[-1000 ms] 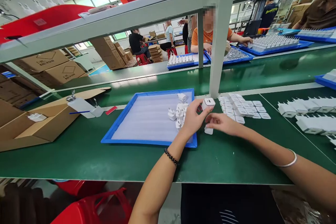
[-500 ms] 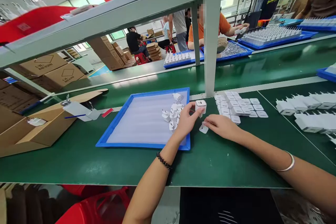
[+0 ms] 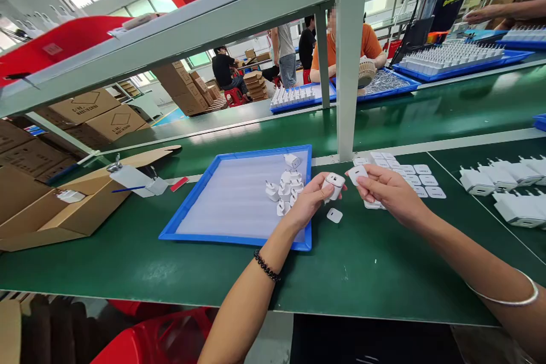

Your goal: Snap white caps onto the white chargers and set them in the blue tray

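My left hand (image 3: pixel 313 200) is closed round a white charger (image 3: pixel 335 183), its port face turned up, over the right edge of the blue-rimmed tray (image 3: pixel 234 237). Pinched in my right hand (image 3: pixel 386 190) is a small white square plate (image 3: pixel 357 174) with a slot, just right of the charger and apart from it. A loose white plate (image 3: pixel 335 215) lies on the green table below both hands. Several white plug chargers (image 3: pixel 284 190) stand in the tray's right part. Behind my right hand are rows of white square plates (image 3: pixel 422 169), partly hidden by it.
Rows of white chargers (image 3: pixel 516 173) stand at the right. An open cardboard box (image 3: pixel 77 210) sits at the left, near a red strip (image 3: pixel 179 184). A metal post (image 3: pixel 346 57) rises behind the tray. Across the bench, a person in orange (image 3: pixel 369 42) sits by more blue trays.
My right hand has moved up and right from the table, now with a white plate in it. The charger in my left hand is slightly lower and tilted. The view has shifted slightly.
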`<state>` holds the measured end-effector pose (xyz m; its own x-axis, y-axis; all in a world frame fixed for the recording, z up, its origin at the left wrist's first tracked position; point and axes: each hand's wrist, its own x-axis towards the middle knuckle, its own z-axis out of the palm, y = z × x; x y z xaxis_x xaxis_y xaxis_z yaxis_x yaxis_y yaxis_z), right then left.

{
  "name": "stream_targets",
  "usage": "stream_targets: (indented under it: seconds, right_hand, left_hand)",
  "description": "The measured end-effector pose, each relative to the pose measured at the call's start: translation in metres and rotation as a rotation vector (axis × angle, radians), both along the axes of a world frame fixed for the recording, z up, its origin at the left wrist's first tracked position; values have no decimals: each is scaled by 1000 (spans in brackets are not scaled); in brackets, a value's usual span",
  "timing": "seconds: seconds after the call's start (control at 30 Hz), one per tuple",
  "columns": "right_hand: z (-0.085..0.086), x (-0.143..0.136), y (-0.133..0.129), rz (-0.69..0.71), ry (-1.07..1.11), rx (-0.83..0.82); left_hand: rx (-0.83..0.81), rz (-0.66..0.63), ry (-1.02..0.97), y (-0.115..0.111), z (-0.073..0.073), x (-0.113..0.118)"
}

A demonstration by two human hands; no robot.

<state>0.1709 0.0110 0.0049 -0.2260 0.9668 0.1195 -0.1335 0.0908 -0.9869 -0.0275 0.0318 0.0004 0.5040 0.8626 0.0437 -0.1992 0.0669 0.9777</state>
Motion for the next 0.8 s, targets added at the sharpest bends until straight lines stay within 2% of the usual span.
stream_targets:
  seconds: [0.2,0.5,0.8]
  right_hand:
    - [10,-2,-15,23,52,-59]
    - [12,1,-19,20,20,-40]
    - [12,-2,-21,67,-54,-58]
  left_hand:
    - [-14,-51,62,-2,2,-1]
    - [-16,-157,59,-6,2,3]
    - [-45,-132,46,-10,4,4]
